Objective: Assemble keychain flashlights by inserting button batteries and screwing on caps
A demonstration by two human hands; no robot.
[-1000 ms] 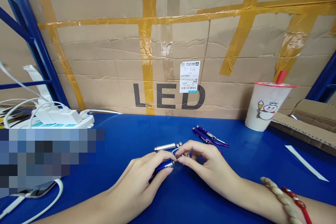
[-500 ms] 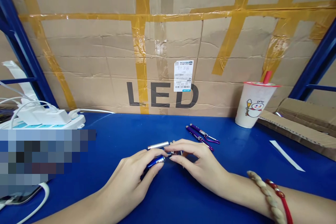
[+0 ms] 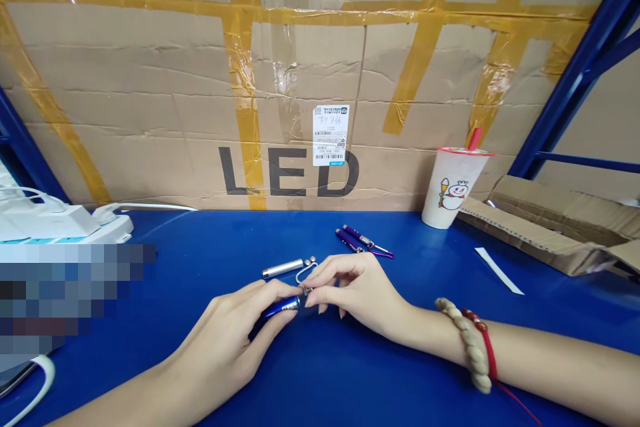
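My left hand is closed around a small blue metal penlight tube, its end pointing toward my right hand. My right hand pinches a tiny silvery piece between thumb and fingertips, close to that end of the tube; what kind of piece it is, I cannot make out. Just beyond the hands lie a silver metal tube, small round silver pieces like button cells and a pale wire loop, partly covered by my right fingers. Two purple penlights with clips rest behind my right hand.
A drink cup with a red straw stands at the back right, near an open cardboard box. A white strip lies on the blue table. On the left is a power strip with cables. A large carton closes off the back.
The view has shifted, so everything sits further left. My right fingers have drawn together into a pinch beside the blue tube's end, uncovering the round pieces and the loop. My left hand keeps its hold.
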